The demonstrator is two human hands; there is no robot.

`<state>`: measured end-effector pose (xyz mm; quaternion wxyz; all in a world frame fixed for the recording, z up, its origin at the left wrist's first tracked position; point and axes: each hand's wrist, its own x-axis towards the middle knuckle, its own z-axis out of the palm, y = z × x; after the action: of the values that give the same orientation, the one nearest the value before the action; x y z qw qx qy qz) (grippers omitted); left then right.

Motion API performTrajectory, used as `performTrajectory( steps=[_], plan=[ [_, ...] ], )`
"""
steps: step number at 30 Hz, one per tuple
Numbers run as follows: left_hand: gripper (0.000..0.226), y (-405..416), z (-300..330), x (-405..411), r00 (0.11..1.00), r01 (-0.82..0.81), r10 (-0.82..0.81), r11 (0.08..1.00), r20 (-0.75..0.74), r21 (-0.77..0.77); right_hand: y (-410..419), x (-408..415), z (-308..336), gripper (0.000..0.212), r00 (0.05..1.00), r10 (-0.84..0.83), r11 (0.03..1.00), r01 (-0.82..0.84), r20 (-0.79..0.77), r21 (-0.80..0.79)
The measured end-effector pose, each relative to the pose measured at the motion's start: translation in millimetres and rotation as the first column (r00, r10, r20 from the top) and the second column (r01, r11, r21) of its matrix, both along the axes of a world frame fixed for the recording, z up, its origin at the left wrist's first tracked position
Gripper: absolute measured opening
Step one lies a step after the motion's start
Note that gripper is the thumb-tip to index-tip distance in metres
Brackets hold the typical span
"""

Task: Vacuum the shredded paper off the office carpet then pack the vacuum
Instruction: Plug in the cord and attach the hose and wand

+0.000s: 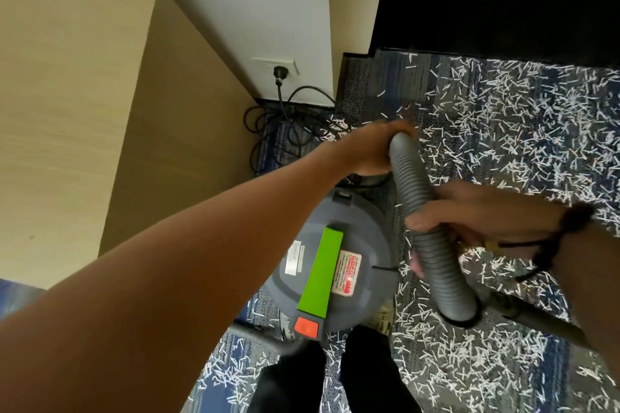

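Both hands gripped the grey ribbed hose — the left hand wrapped around its upper end, the right hand closed around its middle, a dark band at that wrist. The hose curved down past the right hand toward the carpet. Below the arms sat the round grey vacuum with a green handle and an orange switch. Shredded paper lay scattered thickly over the blue carpet — right of the vacuum and around the person's dark shoes. A black cord ran from a wall socket beside a pale wooden cabinet.

Left grip outstretched, right grip near; both curled.
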<state>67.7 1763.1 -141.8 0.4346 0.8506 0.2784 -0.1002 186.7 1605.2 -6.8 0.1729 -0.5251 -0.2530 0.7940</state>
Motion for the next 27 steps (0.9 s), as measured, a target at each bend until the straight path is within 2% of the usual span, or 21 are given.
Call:
performTrajectory(
  steps=[3, 6, 9, 11, 13, 14, 16, 18, 23, 25, 27],
  plan=[
    [0.075, -12.6, -28.0, -11.4, 1.000, -0.019, 0.020, 0.998, -0.017, 0.058, -0.4, -31.5, -32.5, 0.035, 0.992, -0.001, 0.994, 0.013, 0.123, -0.104],
    [0.083, -18.6, -36.4, -33.8, 0.967, -0.113, 0.125, 0.991, -0.221, 0.066, -4.7, -53.8, -73.1, 0.037, 0.948, -0.028, 0.985, 0.079, 0.317, -0.151],
    [0.059, -21.2, -65.8, -71.4, 0.846, -0.097, 0.105, 0.994, -0.523, 0.043, 1.3, -53.0, -109.5, 0.026, 0.866, -0.288, 0.897, 0.393, 0.409, -0.202],
    [0.070, -23.3, -92.0, -110.8, 0.768, -0.139, 0.081, 0.989, -0.635, -0.041, 12.1, -47.4, -125.4, 0.025, 0.810, -0.345, 0.860, 0.475, 0.474, -0.186],
    [0.090, -29.8, -108.6, -146.0, 0.777, -0.225, 0.112, 0.969, -0.619, -0.106, 27.9, -41.1, -140.2, 0.031, 0.758, -0.337, 0.876, 0.470, 0.559, -0.109],
    [0.092, -35.1, -114.0, -158.6, 0.796, -0.263, 0.145, 0.957, -0.587, -0.119, 37.5, -36.7, -147.7, 0.031, 0.725, -0.314, 0.898, 0.436, 0.613, -0.057],
    [0.084, -43.8, -119.0, -174.0, 0.829, -0.292, 0.208, 0.953, -0.519, -0.085, 59.7, -28.1, -162.6, 0.031, 0.667, -0.244, 0.946, 0.323, 0.704, 0.023],
    [0.080, -49.8, -118.7, -179.5, 0.836, -0.282, 0.231, 0.959, -0.497, -0.028, 83.6, -20.7, -176.3, 0.042, 0.617, -0.210, 0.967, 0.246, 0.758, 0.067],
    [0.088, -38.2, -136.0, -185.1, 0.860, -0.281, 0.232, 0.959, -0.455, -0.043, 129.7, -11.1, -228.7, 0.066, 0.464, -0.221, 0.966, 0.226, 0.858, 0.127],
    [0.072, -27.0, -148.6, -187.9, 0.826, -0.403, 0.334, 0.913, -0.454, -0.062, 134.8, -10.1, -257.2, 0.079, 0.424, -0.239, 0.952, 0.281, 0.873, 0.124],
    [0.046, -11.9, -172.4, -192.7, 0.740, -0.499, 0.367, 0.861, -0.564, -0.094, 133.0, -11.2, -285.3, 0.076, 0.403, -0.315, 0.899, 0.416, 0.859, 0.134]
  ],
)
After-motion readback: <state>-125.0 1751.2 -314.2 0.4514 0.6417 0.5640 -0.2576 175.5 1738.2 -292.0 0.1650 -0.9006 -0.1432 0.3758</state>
